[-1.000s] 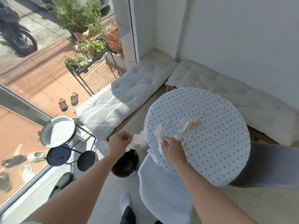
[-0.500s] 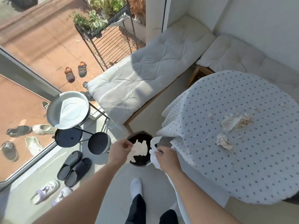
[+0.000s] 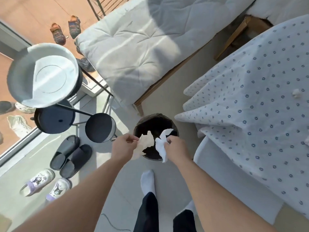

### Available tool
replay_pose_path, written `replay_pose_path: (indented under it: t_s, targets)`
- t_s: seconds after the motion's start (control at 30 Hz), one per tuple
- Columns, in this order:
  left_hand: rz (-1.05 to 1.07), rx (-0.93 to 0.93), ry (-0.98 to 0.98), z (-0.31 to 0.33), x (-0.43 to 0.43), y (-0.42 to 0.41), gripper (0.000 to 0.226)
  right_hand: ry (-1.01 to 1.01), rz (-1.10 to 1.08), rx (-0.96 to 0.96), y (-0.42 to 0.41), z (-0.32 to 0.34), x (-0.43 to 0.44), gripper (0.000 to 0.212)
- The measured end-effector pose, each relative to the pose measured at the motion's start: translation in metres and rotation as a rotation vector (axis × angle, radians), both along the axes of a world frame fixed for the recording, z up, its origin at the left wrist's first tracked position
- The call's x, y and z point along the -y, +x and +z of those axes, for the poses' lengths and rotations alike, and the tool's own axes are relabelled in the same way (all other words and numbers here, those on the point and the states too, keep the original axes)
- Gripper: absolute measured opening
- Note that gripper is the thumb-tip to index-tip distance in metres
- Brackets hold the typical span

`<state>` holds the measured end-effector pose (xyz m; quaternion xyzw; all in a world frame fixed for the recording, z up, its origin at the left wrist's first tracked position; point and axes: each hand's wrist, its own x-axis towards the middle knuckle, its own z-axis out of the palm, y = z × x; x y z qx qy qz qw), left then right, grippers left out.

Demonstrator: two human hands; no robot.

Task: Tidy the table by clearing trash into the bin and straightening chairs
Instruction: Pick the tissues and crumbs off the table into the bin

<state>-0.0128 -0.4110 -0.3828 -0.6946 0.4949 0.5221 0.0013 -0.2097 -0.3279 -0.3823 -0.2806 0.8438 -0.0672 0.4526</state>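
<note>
A round black bin [image 3: 155, 122] stands on the floor between the bench and the table. My left hand [image 3: 122, 146] pinches a torn cream paper scrap [image 3: 145, 142] over the bin's near rim. My right hand [image 3: 175, 147] grips a crumpled white tissue [image 3: 161, 144] beside it, also above the bin. The table [image 3: 260, 114] with its dotted white cloth is at the right. One small crumpled paper bit [image 3: 296, 94] lies on the cloth. A pale chair [image 3: 222, 166] stands tucked against the table's near side.
A black three-tier stand [image 3: 55, 91] with round trays is at the left. Black slippers [image 3: 70, 156] and purple-white clogs [image 3: 45, 183] lie on the floor below it. A cushioned bench [image 3: 133, 47] runs behind the bin. My socked foot [image 3: 148, 181] is just short of the bin.
The view has tilted down from the table to the bin. Both hands carried their paper from the table edge to above the bin opening.
</note>
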Motion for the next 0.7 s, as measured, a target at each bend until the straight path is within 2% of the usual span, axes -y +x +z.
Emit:
replay_pose_path:
  t_s: [0.2, 0.37, 0.43, 0.53, 0.7]
  targets:
    - [0.073, -0.036, 0.066, -0.028, -0.004, -0.001, 0.017, 0.018, 0.043, 0.014, 0.004, -0.024, 0.001, 0.021]
    - [0.156, -0.103, 0.093, -0.034, -0.006, -0.012, 0.010, 0.004, 0.022, 0.039, 0.003, -0.030, -0.001, 0.038]
    - [0.140, -0.119, 0.089, -0.033, -0.006, -0.019, 0.008, -0.005, 0.035, 0.019, 0.002, -0.030, -0.004, 0.035]
    - [0.080, -0.169, 0.165, -0.030, -0.008, -0.027, 0.020, -0.017, 0.050, 0.001, -0.002, -0.029, -0.006, 0.029]
    - [-0.062, -0.130, 0.163, -0.016, -0.009, -0.041, 0.028, -0.039, 0.072, 0.002, -0.021, -0.013, -0.006, 0.028]
